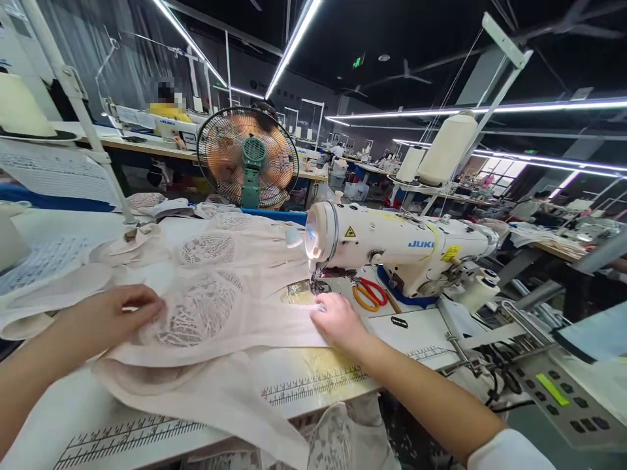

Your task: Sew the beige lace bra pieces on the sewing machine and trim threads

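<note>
Both hands lie on the pink lace cloth (206, 307) spread over our bench (98, 424). Our left hand (110, 313) pinches a fold of cloth w/ thumb & fingers. Our right hand (337, 320) presses flat on the cloth edge, fingers pointing at the needle of the white sewing machine (396, 245). Orange scissors (369, 294) lie just beside the machine. A fan (247, 156) stands behind the cloth. A control box (558, 395) sits at far right.
</note>
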Demonstrator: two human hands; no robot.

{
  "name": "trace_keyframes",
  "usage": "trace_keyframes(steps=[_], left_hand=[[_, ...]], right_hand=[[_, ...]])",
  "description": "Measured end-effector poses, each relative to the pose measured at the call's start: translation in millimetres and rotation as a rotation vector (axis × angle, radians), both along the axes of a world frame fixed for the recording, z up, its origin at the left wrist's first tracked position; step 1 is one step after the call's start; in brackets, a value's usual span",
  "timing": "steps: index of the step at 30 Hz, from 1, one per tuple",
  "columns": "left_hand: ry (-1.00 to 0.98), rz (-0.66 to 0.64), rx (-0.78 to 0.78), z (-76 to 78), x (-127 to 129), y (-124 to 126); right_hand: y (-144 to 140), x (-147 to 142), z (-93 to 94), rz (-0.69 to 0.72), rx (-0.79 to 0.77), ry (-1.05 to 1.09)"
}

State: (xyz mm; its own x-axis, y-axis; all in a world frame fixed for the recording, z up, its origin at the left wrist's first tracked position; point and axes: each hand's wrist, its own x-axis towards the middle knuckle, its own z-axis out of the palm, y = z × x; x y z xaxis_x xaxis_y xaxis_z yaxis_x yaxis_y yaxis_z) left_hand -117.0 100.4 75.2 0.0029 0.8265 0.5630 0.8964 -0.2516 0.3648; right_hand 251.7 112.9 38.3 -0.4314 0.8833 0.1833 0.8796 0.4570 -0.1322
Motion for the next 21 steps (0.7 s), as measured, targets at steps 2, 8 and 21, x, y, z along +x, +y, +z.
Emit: trace_keyframes(steps=[2,8,21], left_hand=[[0.173,0.177,0.059,7.3,19.8,-4.9],[0.335,-0.547,-0.078,-7.1,162.1,-17.1],[0.611,-0.574,-0.216,-35.8,205.5,35.4]], right_hand=[[1.7,-4.2,-3.8,-0.013,0.020,-0.058],[-0.9,-9.2,-10.7,-0.002,0.063,-0.168],[-33.0,39.0,-27.7,0.184,0.204,0.105]])
